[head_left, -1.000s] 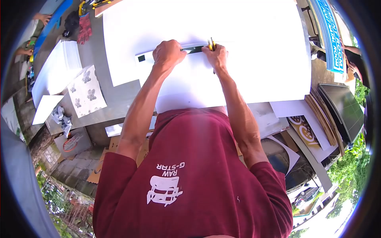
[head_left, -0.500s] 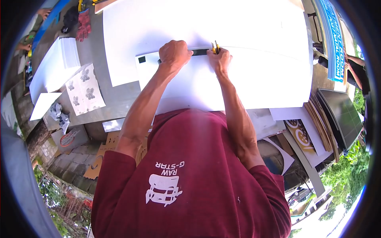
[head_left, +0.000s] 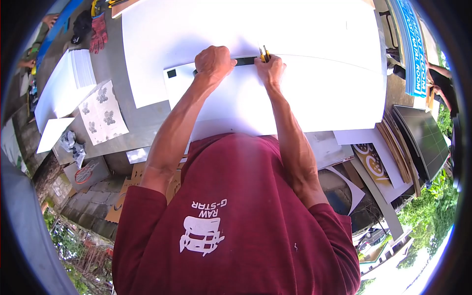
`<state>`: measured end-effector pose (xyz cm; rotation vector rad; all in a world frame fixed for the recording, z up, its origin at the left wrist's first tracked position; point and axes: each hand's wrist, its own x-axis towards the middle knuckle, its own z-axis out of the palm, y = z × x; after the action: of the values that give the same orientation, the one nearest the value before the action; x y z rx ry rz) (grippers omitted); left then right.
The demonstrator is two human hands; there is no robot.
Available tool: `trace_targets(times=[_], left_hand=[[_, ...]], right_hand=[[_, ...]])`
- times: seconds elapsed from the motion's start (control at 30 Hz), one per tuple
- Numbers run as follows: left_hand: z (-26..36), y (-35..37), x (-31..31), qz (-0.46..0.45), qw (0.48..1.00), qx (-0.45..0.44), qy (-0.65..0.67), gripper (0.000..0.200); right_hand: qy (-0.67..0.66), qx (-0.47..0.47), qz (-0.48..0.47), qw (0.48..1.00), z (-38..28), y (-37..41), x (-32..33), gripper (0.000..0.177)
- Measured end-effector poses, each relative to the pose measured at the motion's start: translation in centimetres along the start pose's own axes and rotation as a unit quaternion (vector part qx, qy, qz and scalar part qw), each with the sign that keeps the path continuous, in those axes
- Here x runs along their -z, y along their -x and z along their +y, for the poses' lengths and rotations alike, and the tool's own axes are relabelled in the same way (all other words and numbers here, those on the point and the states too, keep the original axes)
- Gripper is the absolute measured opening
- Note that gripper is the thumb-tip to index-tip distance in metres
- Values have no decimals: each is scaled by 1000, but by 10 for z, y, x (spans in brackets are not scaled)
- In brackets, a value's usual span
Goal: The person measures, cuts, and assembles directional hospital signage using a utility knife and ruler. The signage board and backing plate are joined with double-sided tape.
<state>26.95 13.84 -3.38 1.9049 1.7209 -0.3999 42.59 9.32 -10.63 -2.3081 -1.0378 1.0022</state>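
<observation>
A large white sheet lies before me, over another white sheet. Along its upper edge runs a dark flat strip, partly covered by my hands. My left hand is closed in a fist, with the strip under its fingers. To its right, my right hand is closed around a yellow-and-black tool whose two slim tips point away from me; its exact kind is hard to make out. The right fingertips touch the strip's end. A small black square shows near the sheet's left corner.
On the left are a red glove, stacked white sheets, a printed paper and crumpled plastic. Blue lettered signs and dark panels stand at right. Other people's hands show at both far edges.
The view has shifted slightly, so the sheets and both hands sit a little farther up and left. Both grips look the same.
</observation>
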Motion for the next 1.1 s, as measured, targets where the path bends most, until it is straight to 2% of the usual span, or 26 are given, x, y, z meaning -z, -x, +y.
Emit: trace_targets(times=[0.07,0.27,0.37,0.47,0.57,0.67,0.77,0.87,0.97,1.0,1.1], left_hand=[[-1,-2,-5,10,1000,1,-1,30],[-2,-4,-8,25,1000,-13,-9,32],[-3,-6,-9,21,1000,-17,-5,33],[-2,-2,-6,16,1000,-16,1,32],[1,0,-3,13,1000,-14,-20,31],[-1,-1,-5,15,1000,-12,-21,31],[-2,-5,-8,17,999,-23,-17,33],[-5,-5,-9,29,999,-36,-24,32],[-2,-1,-3,14,999,-31,-21,32],[-3,-2,-4,18,999,-33,-22,32],[-4,-4,-7,32,998,-42,-19,31]], right_hand=[[19,22,16,999,1,1,-2,31],[73,1,34,997,3,-2,-4,46],[47,-14,-26,998,0,-3,11,50],[63,-24,-39,997,-6,-2,15,57],[112,-16,-6,994,-15,3,11,59],[88,15,-11,996,-2,3,6,64],[122,75,-18,989,4,13,11,66],[93,121,14,988,15,25,11,56],[73,106,-92,987,16,28,18,42],[115,84,-125,982,5,35,26,37],[175,106,-146,968,2,40,24,37]])
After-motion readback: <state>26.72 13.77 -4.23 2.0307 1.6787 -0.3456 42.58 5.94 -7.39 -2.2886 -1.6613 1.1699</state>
